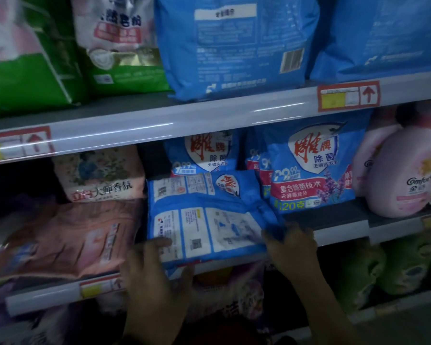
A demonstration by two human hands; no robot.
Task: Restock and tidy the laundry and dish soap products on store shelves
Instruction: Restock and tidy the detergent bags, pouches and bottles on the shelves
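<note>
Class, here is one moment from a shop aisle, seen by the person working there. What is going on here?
A person is handling a blue detergent bag that lies flat, printed back up, at the front of the middle shelf. The left hand grips its front left edge, thumb on top. The right hand pinches its right corner. Upright blue bags stand behind it, a pink bag lies to the left and a pink bottle stands to the right.

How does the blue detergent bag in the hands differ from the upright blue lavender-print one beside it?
The held blue detergent bag lies down, printed back showing; the blue lavender-print bag stands upright, front out. The left hand and right hand grip only the first. Both are blue plastic.
</note>
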